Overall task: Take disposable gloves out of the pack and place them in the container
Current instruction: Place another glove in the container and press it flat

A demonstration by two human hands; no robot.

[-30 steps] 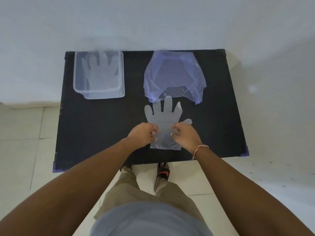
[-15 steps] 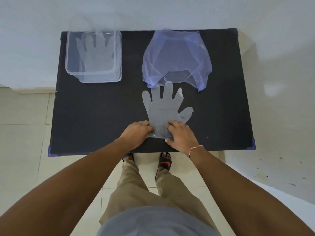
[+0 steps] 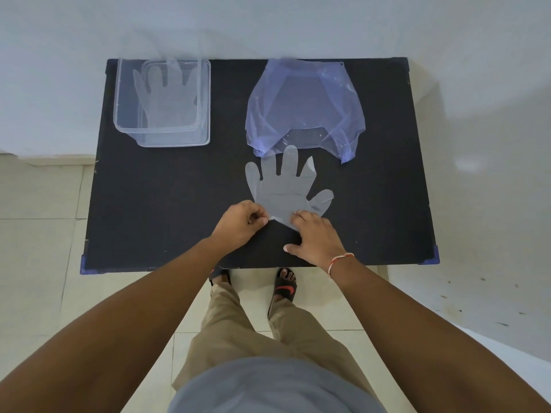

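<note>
Left hand (image 3: 240, 223) pinches the cuff of a clear, flat plastic glove (image 3: 286, 189) on the black surface (image 3: 164, 189); right hand (image 3: 317, 238) lies spread, pressing the cuff's other corner.

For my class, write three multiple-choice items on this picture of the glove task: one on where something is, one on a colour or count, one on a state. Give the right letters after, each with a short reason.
1. Where is the clear container on the black table?
A. far left corner
B. near right corner
C. centre

2. What colour is the pack?
A. red
B. pale purple, see-through
C. solid green

3. What state is the glove on the table in?
A. rolled into a ball
B. inside the container
C. lying flat, cuff held by the hands

Answers:
1 A: it sits at the far left corner, already holding another glove.
2 B: the film has a violet tint and the table shows through.
3 C: its fingers are spread flat; the left hand pinches the cuff and the right hand rests on it.
</note>
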